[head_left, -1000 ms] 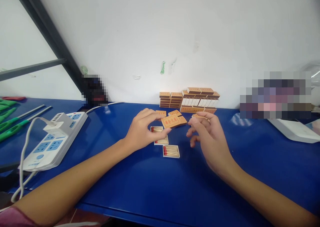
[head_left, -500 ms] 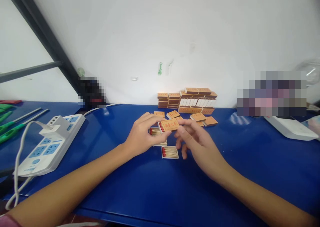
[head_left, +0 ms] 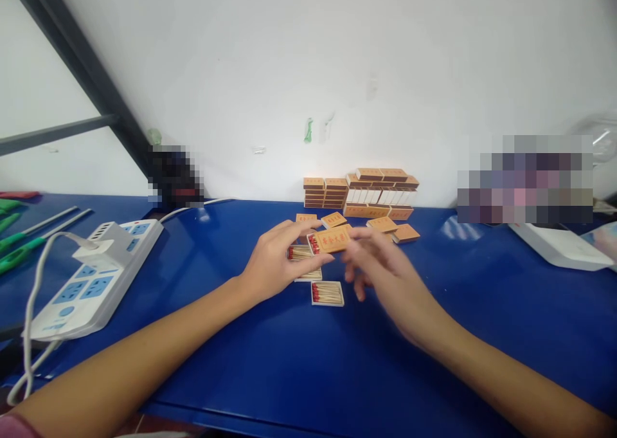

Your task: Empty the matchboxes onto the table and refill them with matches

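Note:
My left hand (head_left: 272, 255) has its thumb and fingers closed about the left end of a partly open matchbox (head_left: 332, 238). Red match heads show at that end, beyond the orange printed sleeve. At the matchbox's right end, my right hand (head_left: 385, 267) pinches it between thumb and index finger, with the other fingers curled below and slightly blurred. Just under the box lies a matchbox tray (head_left: 328, 293) filled with red-headed matches. Further trays of matches (head_left: 299, 253) lie beside my left fingers, partly hidden by them.
Closed matchboxes (head_left: 380, 224) lie loose behind my hands. Stacked matchboxes (head_left: 325, 192) stand by the wall, next to a larger pile (head_left: 380, 197) with white sides showing. A power strip (head_left: 96, 290) with a white cable and green-handled tools (head_left: 19, 255) occupy the left.
The matchbox has shifted slightly to the right, and my right hand has moved a little the same way. My left hand stays nearly in place.

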Action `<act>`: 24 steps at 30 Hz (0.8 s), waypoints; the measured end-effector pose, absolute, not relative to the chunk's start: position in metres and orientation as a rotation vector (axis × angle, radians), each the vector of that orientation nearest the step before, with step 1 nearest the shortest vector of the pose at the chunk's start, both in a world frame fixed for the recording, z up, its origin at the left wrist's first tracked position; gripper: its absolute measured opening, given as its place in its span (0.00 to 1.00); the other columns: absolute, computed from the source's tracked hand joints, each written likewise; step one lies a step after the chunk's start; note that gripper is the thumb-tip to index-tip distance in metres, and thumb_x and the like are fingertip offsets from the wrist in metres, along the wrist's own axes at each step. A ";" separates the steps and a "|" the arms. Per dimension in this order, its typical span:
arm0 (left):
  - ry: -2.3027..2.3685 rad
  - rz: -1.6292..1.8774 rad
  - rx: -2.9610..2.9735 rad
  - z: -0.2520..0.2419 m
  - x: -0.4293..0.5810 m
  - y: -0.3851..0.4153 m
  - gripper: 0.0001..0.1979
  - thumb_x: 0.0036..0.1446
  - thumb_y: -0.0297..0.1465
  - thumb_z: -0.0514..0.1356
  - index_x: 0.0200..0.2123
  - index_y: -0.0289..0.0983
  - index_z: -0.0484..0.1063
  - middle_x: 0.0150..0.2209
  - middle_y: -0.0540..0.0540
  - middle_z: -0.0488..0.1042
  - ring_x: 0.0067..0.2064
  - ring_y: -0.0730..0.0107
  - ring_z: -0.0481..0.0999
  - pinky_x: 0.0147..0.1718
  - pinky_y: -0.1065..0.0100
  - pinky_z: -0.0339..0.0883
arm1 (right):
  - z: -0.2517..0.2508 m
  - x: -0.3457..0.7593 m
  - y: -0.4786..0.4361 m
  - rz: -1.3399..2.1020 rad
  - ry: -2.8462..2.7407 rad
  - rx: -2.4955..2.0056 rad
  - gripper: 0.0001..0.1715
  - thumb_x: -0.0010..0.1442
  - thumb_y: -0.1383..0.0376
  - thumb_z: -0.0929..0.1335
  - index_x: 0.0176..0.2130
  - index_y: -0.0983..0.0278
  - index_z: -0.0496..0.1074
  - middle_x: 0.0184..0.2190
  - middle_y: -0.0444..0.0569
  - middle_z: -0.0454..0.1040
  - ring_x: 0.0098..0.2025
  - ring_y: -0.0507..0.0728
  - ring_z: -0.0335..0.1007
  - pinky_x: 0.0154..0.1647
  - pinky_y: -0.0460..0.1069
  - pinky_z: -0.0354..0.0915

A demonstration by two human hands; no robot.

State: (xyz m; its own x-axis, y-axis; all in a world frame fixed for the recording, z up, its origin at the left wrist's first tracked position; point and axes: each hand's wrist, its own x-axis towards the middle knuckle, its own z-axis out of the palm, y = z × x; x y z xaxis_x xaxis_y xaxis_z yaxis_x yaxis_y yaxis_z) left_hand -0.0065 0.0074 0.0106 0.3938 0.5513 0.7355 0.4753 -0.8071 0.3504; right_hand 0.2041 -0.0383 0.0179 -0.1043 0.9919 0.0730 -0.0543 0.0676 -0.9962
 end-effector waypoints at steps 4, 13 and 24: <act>0.929 1.371 2.565 0.010 -0.006 0.007 0.21 0.63 0.37 0.70 0.56 0.39 0.74 0.48 0.44 0.83 0.44 0.65 0.82 0.44 0.61 0.78 | 0.018 0.202 -0.042 1.414 -1.410 -0.983 0.30 0.65 0.44 0.71 0.55 0.60 0.67 0.30 0.43 0.73 0.27 0.53 0.71 0.19 0.46 0.68; 0.918 1.265 2.682 0.010 -0.007 0.008 0.28 0.58 0.44 0.71 0.57 0.38 0.73 0.50 0.42 0.83 0.48 0.61 0.83 0.48 0.59 0.78 | 0.017 0.214 -0.032 1.249 -1.420 -1.142 0.25 0.64 0.43 0.71 0.35 0.62 0.70 0.24 0.42 0.70 0.23 0.50 0.67 0.18 0.44 0.65; 1.087 1.409 2.672 0.021 -0.032 0.037 0.18 0.61 0.42 0.70 0.48 0.38 0.77 0.42 0.45 0.83 0.39 0.67 0.80 0.40 0.64 0.74 | 0.020 0.238 -0.012 0.935 -1.491 -1.326 0.27 0.66 0.42 0.67 0.30 0.60 0.67 0.23 0.43 0.70 0.22 0.52 0.66 0.19 0.47 0.63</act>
State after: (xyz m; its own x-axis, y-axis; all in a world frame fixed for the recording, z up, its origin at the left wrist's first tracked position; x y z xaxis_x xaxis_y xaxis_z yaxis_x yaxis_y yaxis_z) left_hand -0.0324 0.0374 0.0205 0.3859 0.5329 0.7530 0.5932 -0.7685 0.2398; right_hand 0.2376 -0.0116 0.0197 -0.0153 0.9902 0.1390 0.3057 0.1370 -0.9422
